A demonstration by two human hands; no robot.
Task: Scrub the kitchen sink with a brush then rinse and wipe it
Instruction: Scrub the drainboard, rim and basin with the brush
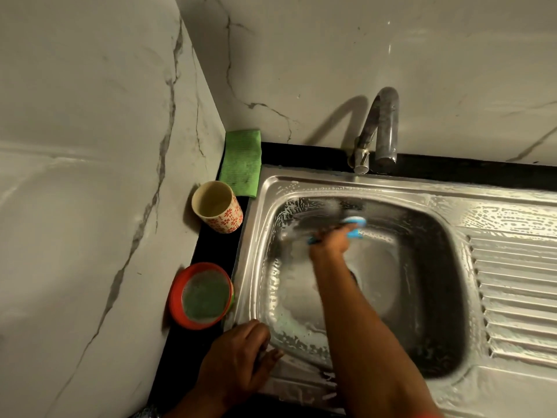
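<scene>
Grasps a blue plastic brush [354, 221] in right grip [330, 241], seemingly pressed to back wall of soapy stainless-steel sink [301, 184]. Rests left grip [238, 354] on near-left rim; cannot tell whether clenched.

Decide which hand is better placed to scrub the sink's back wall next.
Right. The right hand grips the blue brush against the back wall of the sink; the left hand rests on the front-left rim, away from it.
</scene>
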